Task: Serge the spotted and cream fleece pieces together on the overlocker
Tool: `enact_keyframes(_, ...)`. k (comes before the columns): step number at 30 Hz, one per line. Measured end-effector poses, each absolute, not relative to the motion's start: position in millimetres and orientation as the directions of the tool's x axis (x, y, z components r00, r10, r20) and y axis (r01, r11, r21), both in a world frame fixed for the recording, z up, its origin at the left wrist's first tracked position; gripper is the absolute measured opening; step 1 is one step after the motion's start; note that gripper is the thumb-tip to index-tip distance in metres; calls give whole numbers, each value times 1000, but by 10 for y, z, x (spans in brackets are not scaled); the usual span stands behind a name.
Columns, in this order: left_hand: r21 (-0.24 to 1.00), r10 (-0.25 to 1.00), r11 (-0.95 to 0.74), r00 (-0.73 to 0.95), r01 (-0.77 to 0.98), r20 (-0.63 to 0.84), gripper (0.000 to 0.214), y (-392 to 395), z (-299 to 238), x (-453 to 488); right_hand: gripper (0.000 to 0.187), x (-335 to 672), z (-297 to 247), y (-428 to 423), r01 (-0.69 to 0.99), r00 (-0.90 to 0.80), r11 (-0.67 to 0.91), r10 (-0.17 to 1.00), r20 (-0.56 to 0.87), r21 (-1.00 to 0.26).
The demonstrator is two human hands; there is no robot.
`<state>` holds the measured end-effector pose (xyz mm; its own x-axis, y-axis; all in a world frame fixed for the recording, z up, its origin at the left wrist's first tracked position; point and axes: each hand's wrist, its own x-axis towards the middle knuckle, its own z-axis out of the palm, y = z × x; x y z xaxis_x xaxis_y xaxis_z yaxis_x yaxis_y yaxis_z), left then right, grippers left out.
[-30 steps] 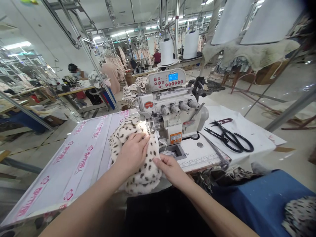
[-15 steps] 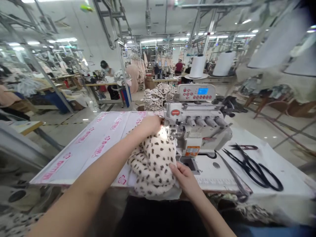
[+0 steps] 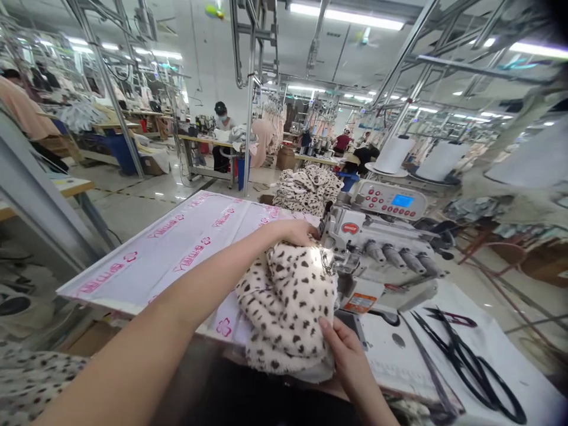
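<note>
A cream fleecy fabric piece with dark spots lies bunched on the table in front of the sewing machine. Its upper right part sits under the machine's lit needle area. My left hand is at the far edge of the fabric, close to the machine head, fingers bent down onto the cloth; the fingertips are partly hidden. My right hand pinches the near right edge of the fabric between thumb and fingers.
Black scissors and small thread snips lie right of the machine. Behind it stand white thread cones. A pile of spotted fabric rises beyond the table, which has a pink-printed cover. Co-workers sit farther back.
The view has tilted and shifted, so the machine and table appear farther right and lower. Both hands keep their places on the spotted fabric, which looks little changed.
</note>
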<state>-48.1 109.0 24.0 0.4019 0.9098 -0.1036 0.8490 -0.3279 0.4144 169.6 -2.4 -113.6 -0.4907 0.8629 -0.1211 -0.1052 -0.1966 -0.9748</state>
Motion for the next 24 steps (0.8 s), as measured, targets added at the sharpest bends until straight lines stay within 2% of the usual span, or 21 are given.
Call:
enact_keyframes(8, 480, 960, -209, 272, 852, -64, 45, 1064, 224, -527, 36, 1704, -1104, -38, -81, -458, -237, 872, -175, -968)
enact_keyframes(11, 506, 973, -209, 229, 837, 23, 42, 978, 164, -600, 36, 1698, -1071, -47, -91, -449, -249, 874, -183, -964)
enact_keyframes(14, 494, 968, -252, 203, 832, 150, 31, 852, 67, -645, 35, 1675, -1062, -43, -76, -445, -217, 881, -162, -973)
enact_keyframes(20, 364, 886, -349, 177, 863, 429, 4, 615, -56, -553, 37, 1622, -1065, -39, -59, -423, -157, 899, -118, -986)
enact_keyframes(24, 192, 817, -371, 221, 908, 533, 10, 517, -51, -474, 39, 1634, -1065, -50, -68, -414, -145, 904, -105, -987)
